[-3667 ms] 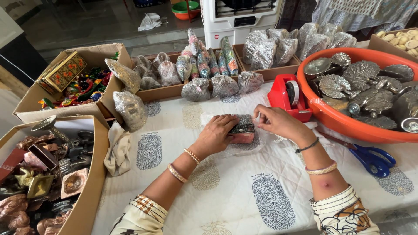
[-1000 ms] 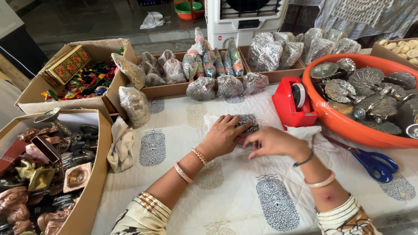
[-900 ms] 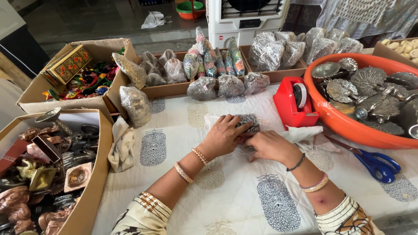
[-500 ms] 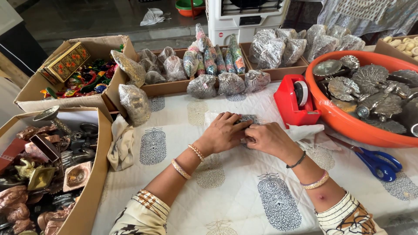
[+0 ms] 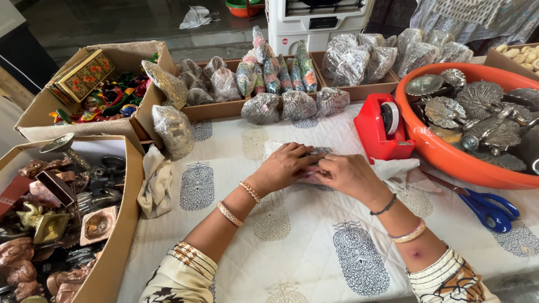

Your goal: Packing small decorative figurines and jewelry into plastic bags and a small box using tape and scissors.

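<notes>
Left hand [image 5: 283, 167] and right hand [image 5: 347, 175], fingers closed on small wrapped item [image 5: 318, 155], red tape dispenser [image 5: 383, 130] beside

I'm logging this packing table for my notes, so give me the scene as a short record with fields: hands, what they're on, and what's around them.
left hand: pressing on a small wrapped item, partly hidden
right hand: on the same item, touching the left
surface: printed white cloth
right side: red tape dispenser, orange tub of metal pieces, blue scissors
behind: wrapped bundles in trays
left side: cardboard boxes of ornaments
</notes>
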